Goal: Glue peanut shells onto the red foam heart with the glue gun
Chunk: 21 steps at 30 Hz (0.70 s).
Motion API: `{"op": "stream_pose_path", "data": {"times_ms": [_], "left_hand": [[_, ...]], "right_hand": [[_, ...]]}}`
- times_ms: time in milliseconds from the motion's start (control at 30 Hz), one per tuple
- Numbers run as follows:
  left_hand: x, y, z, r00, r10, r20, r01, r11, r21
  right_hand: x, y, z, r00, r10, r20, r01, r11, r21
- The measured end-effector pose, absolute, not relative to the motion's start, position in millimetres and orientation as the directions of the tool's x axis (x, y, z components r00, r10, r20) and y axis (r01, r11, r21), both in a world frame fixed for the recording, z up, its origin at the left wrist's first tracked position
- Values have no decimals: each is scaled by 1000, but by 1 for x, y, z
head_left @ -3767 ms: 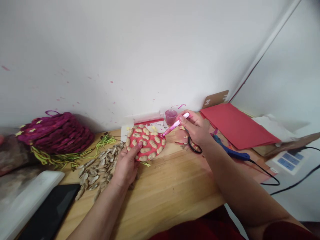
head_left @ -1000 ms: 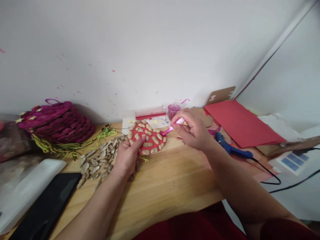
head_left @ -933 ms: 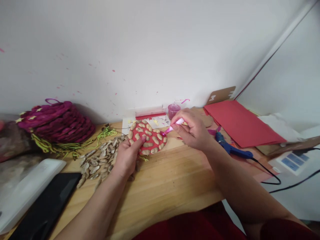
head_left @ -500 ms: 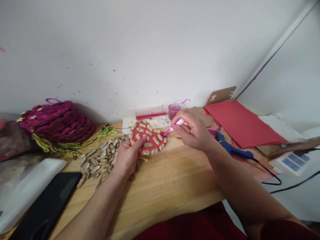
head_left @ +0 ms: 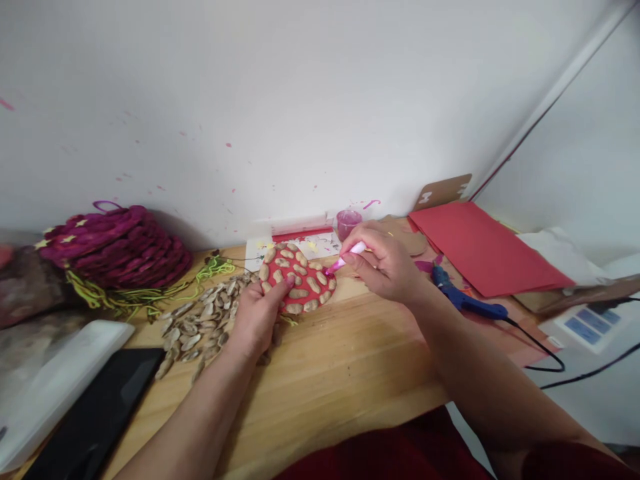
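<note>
My left hand grips the lower left of a red rounded piece covered with peanut shells, its thumb on the front. In my right hand is a paintbrush with a pale pink-white handle. Its magenta bristles touch, or nearly touch, a shell at the piece's right edge. Behind my right hand stands a small cup with pinkish paint. A heap of loose peanut shells lies left of and partly beneath my left wrist.
A magenta yarn-wrapped decoration with green yarn sits at the left. Nearer are a white case and a black tablet-like slab. At right lie a blue glue gun with a cord and red sheets. The white wall stands close behind.
The brush and my right hand have shifted very slightly, with the bristles still at the piece's right edge. My left hand keeps its hold on the piece.
</note>
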<state>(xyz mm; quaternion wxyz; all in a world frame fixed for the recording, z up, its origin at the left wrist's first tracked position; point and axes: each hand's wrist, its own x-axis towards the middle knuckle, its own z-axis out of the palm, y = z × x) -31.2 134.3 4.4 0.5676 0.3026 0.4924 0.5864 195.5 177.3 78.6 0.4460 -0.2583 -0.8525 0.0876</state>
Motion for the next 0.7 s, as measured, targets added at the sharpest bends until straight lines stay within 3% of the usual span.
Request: {"op": "stream_pose_path", "data": {"times_ms": [200,367,533,700], "left_hand": [[-30,136,8,-210,954,-212,-408,111,906],[-30,136,11,-205,960,-190,-419,90,904],[-30,135,7,-108,978,-180,-406,122,906],[-30,134,1,-89,989,-115,-314,81,946]], "right_hand": [[206,185,75,-255,570,781,493,772,-402],[220,211,66,95,714,694,728,425,-537],[221,253,72,104,780,617,815,289,-502],[206,292,76,74,891,447,908,125,-400]]}}
